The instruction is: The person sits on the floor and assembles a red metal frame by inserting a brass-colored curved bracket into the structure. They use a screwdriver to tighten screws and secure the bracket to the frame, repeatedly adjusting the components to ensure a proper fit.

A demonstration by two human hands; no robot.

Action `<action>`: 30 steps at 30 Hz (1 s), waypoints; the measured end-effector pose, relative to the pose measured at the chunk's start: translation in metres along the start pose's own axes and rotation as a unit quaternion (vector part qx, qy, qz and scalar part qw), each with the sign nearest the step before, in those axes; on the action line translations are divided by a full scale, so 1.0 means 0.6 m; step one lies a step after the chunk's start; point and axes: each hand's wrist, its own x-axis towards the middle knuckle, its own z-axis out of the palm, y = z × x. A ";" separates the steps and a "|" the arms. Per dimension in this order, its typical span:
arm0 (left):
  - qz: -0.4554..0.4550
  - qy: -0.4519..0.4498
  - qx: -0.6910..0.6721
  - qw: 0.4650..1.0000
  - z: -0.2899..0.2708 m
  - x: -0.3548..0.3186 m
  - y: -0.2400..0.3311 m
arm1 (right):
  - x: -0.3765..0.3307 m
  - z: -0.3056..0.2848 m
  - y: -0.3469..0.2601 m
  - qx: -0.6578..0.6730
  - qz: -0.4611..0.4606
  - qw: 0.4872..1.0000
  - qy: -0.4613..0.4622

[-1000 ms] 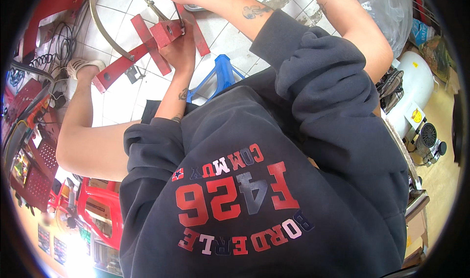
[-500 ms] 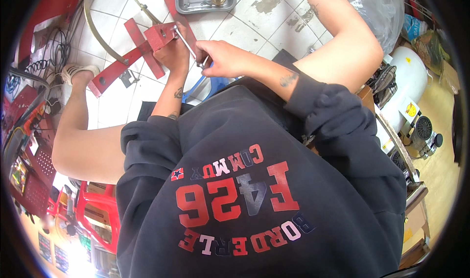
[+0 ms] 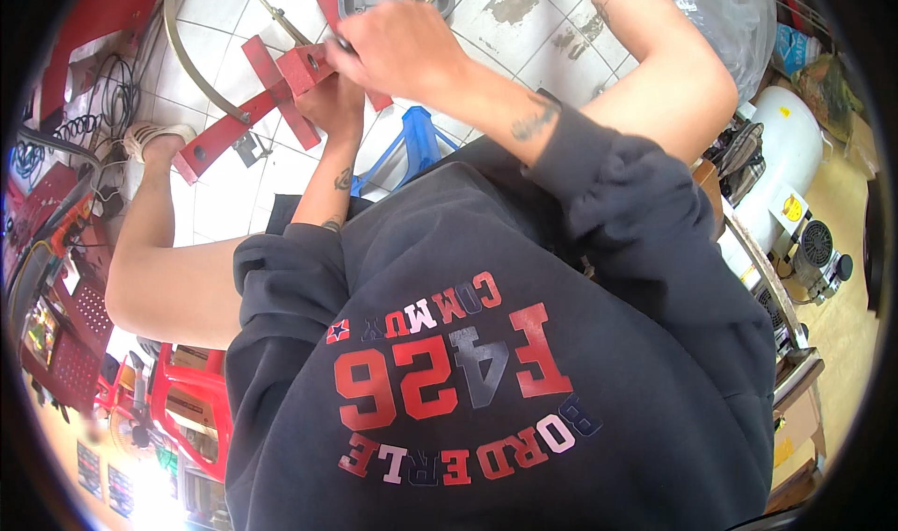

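A red metal frame (image 3: 224,136) with crossing bars stands on the tiled floor in front of me. At its upper end is a red square block (image 3: 301,70) with a hole in its side. My left hand (image 3: 329,110) is closed around the block's near underside, its fingers partly hidden by it. Just right of the block, my right hand (image 3: 402,49) is closed and slightly blurred by motion. A small dark end of the wrench (image 3: 344,43) shows at its fingertips, close to the block's holed side; the hand hides the rest.
A grey tray (image 3: 449,2) with small metal parts lies beyond my right hand. A blue stand (image 3: 418,143) is between my legs. A curved metal strip (image 3: 192,68) rises at left. A red stool (image 3: 182,419) and a white tank (image 3: 781,143) stand at the sides.
My right hand has moved up and left, toward the block, and the wrench's silver shaft is now hidden. My left hand has stayed on the block. The blue stand shows more fully.
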 end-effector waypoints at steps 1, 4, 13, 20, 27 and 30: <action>0.016 -0.006 0.018 1.000 0.001 0.003 0.004 | 0.021 -0.009 -0.005 -0.010 0.015 1.000 0.000; 0.033 -0.008 0.072 0.997 0.008 0.012 0.008 | 0.080 -0.002 -0.001 0.001 0.047 0.999 0.014; 0.014 0.011 0.073 0.997 0.015 0.011 0.012 | 0.101 0.006 0.003 -0.025 0.007 0.998 -0.051; -0.102 -0.056 0.007 0.993 -0.004 0.002 0.010 | -0.091 0.015 -0.016 0.097 0.112 0.957 -0.249; -0.078 -0.134 0.073 0.985 -0.049 -0.005 0.025 | -0.112 0.105 0.037 0.141 0.187 0.936 -0.263; -0.123 -0.105 0.029 0.986 -0.041 0.004 0.047 | -0.100 0.099 0.060 0.186 0.212 0.940 -0.191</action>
